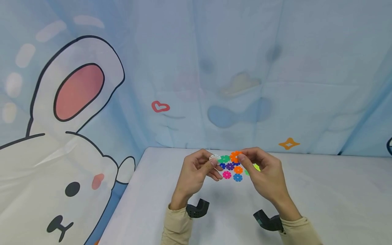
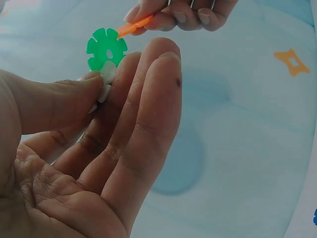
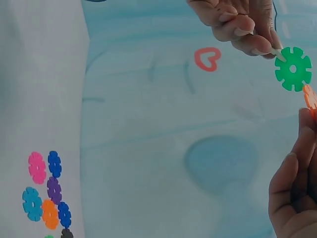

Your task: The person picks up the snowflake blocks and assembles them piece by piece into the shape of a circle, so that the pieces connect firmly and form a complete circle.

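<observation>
Above the table, my left hand [image 1: 194,172] pinches a white slotted snowflake disc [image 1: 214,157] between thumb and fingers. A green snowflake disc [image 2: 105,48] is attached to the white one, set at an angle to it. My right hand [image 1: 267,173] pinches an orange snowflake disc [image 1: 234,156] by its edge. In both wrist views the orange disc meets the green disc's rim; how deep their slots engage, I cannot tell. In the left wrist view, the left hand's other fingers [image 2: 153,109] extend past the pieces.
On the white table [image 1: 321,197] below the hands lie several loose discs, among them a pink disc [image 1: 226,175], a light blue disc [image 1: 237,177], a purple disc [image 1: 230,166] and another orange disc [image 1: 238,169]. A yellow disc [image 1: 257,167] is partly hidden by the right hand. A printed curtain [image 1: 171,68] hangs behind.
</observation>
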`<state>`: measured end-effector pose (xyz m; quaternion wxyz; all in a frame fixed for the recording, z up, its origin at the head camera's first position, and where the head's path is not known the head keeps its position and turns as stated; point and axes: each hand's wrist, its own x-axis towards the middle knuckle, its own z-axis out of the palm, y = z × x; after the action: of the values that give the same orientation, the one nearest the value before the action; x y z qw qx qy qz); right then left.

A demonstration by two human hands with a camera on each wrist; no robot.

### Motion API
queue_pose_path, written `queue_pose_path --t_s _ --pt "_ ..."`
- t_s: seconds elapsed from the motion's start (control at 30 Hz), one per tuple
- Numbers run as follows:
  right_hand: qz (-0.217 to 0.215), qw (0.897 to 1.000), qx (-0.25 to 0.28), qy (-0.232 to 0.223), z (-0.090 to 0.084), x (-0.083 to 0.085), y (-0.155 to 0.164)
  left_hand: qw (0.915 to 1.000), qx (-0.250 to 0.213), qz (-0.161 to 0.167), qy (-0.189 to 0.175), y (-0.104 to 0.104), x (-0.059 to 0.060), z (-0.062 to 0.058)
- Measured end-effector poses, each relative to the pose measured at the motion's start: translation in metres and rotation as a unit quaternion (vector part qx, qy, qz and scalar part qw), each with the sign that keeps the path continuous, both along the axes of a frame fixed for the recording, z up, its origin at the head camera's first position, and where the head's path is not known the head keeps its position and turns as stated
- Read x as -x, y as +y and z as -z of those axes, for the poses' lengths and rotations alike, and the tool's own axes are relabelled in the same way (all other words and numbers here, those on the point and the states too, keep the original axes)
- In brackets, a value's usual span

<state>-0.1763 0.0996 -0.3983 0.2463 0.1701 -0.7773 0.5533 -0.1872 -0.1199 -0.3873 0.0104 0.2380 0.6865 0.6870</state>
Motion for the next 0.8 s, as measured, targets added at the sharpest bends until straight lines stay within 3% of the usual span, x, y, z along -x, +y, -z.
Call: queue_pose_path --t_s 0.3,0.67,0.8 --pt "0.003 1.0 0.0 0.008 0.0 -0.002 -0.002 0.9999 0.001 -0.009 0.007 0.004 -0.003 0.0" --pt "-0.005 0.998 0.013 0.057 0.004 -0.002 -0.005 0.9938 -0.001 -0.1 0.047 0.018 -0.009 0.002" --pt "0.001 0.997 0.022 0.071 0.006 0.0 -0.007 0.9928 0.013 -0.104 0.058 0.019 -0.01 0.001"
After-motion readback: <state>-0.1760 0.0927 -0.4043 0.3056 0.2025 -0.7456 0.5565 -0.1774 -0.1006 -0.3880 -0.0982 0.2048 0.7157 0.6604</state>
